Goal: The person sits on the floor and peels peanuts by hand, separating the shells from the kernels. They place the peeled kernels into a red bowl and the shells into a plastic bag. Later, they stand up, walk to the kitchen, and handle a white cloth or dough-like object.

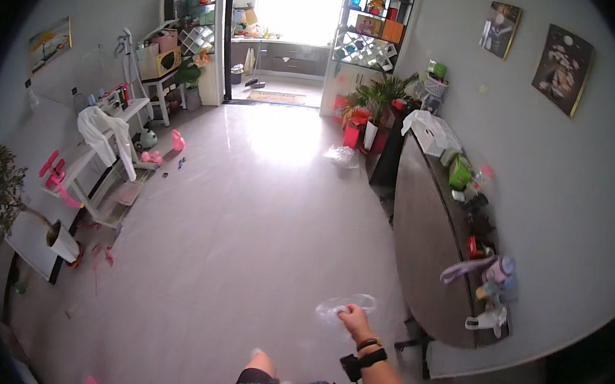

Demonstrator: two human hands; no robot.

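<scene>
My right hand (355,322) is out in front of me, low over the floor. Its fingers pinch a thin, clear plastic piece (330,308) with a rounded outline; whether it is a bag or a lid I cannot tell. Bracelets and a black strapped device circle that wrist and forearm. My left hand is out of view. Below, a bent leg (261,362) in dark shorts shows beside my dark patterned clothing. Ahead lies the pale tiled floor (260,232), and a crumpled clear plastic bag (342,156) rests on it by the potted palm (379,97).
On my right, a folding table (426,246) with its dark top hanging upright carries toys and packages along its ledge. White desks (96,157) and a potted tree (64,242) stand left. Pink toys (178,140) lie on the floor near them. A doorway (272,98) opens ahead.
</scene>
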